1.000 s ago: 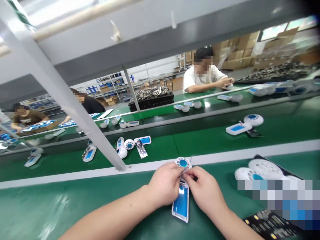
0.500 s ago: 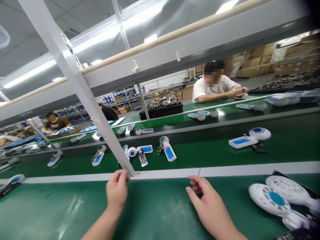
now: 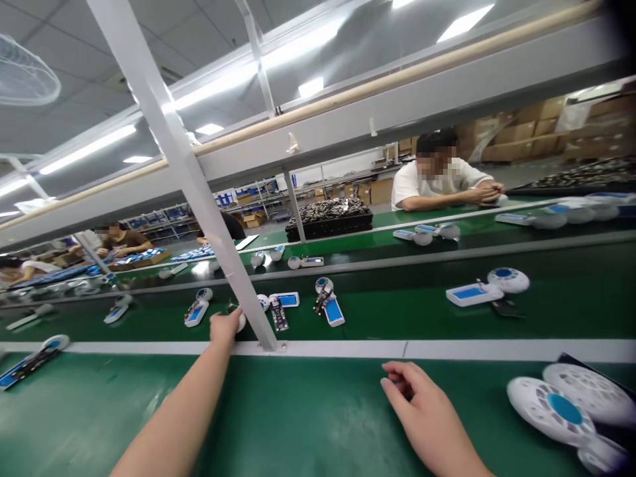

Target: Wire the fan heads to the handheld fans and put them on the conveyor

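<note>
The right hand (image 3: pixel 422 417) hangs above a green worktop (image 3: pixel 308 417), fingers loosely curled, thumb and forefinger apart, with nothing in its grasp. To its right lie two white units (image 3: pixel 549 412), each with a round, vented head; the nearer one has a blue disc in the middle. Far to its left, at the worktop's left edge, rests a unit with a dark circuit board (image 3: pixel 34 363) lying along it.

Beyond the right hand's fingertips, a pale strip (image 3: pixel 342 348) divides the worktop from a darker green belt (image 3: pixel 377 321). The left arm extends across that strip, and the left hand (image 3: pixel 224 327) is at a white rounded piece (image 3: pixel 242 322) on the belt. Fingers and piece overlap, so it cannot be told how far the hand is open or whether it has hold of it. Just to this hand's right slants a grey post (image 3: pixel 218 248), partly hiding the piece.

On the belt past the post sit a blue-panelled unit (image 3: pixel 287 300) and another unit (image 3: pixel 334 311). One more, a large white unit (image 3: pixel 474 294), lies beyond the right hand.

Farther off, past a second belt, are a black crate (image 3: pixel 330 228) heaped with small parts and a co-worker in a white shirt (image 3: pixel 437 182), bent over a small white item.
</note>
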The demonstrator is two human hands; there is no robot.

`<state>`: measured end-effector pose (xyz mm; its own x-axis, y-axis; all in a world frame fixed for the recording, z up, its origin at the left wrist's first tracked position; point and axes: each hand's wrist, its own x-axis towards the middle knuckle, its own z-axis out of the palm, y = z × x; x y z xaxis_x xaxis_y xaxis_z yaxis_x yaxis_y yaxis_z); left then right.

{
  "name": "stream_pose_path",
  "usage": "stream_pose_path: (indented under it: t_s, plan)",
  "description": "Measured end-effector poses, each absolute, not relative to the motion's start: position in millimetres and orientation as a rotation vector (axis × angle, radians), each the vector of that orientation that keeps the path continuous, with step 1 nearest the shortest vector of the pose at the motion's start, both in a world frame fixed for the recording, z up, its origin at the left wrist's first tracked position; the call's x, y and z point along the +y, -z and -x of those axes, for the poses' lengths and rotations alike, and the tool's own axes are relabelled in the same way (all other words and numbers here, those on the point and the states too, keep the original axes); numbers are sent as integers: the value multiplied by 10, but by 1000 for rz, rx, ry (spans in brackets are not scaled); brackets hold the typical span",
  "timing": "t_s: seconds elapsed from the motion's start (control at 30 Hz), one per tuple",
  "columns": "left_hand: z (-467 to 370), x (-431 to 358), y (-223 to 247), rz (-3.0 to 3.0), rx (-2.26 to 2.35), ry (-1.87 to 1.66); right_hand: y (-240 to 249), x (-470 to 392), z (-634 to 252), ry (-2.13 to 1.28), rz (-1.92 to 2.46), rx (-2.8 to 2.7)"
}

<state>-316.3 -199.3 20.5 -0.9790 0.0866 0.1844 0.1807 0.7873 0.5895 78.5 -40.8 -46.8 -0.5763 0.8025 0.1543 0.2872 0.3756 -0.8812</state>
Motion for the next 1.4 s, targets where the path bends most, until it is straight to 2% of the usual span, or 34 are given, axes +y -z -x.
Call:
stream_pose_path:
  t_s: [0.23, 0.37, 0.47, 0.6, 0.7, 0.77, 0.9, 1.03, 1.13, 1.2, 1.27, 1.33, 1.4]
  plan:
    - [2758, -3136, -131, 299, -2743, 1145, 388, -467, -784, -1176, 887, -2121]
    - [2305, -3478, -98, 951, -2831, 1286, 329, -563, -810, -1194, 858, -2175]
    - [1897, -3345, -120, 1667, -2800, 1336, 254, -651, -839, -1207, 747, -2272]
    - [1380, -2736, -215, 2385, -2585, 1197, 168, -742, -850, -1259, 447, -2504]
    - [1144, -2200, -290, 2788, -2283, 1119, 141, -724, -840, -1298, 280, -2608]
    - [1079, -1913, -296, 2888, -2174, 1129, 123, -663, -839, -1293, 336, -2591]
    - [1063, -1628, -163, 2401, -2432, 1312, 67, -517, -863, -1291, 775, -2486]
    - [964, -1716, 2, 1721, -2850, 1554, 16, -474, -881, -1333, 928, -2486]
    - [773, -1869, 49, 1359, -3044, 2132, -6, -483, -879, -1248, 897, -2447]
    - [635, -1946, 51, 920, -2975, 2654, -13, -501, -875, -1281, 887, -2502]
    - [516, -1991, 38, 503, -2843, 2999, -22, -546, -872, -1314, 958, -2526]
    - [431, -2004, 11, 334, -2856, 3105, -42, -630, -877, -1249, 1030, -2495]
    - [384, -1985, -23, 415, -2964, 3082, -71, -730, -890, -1156, 909, -2509]
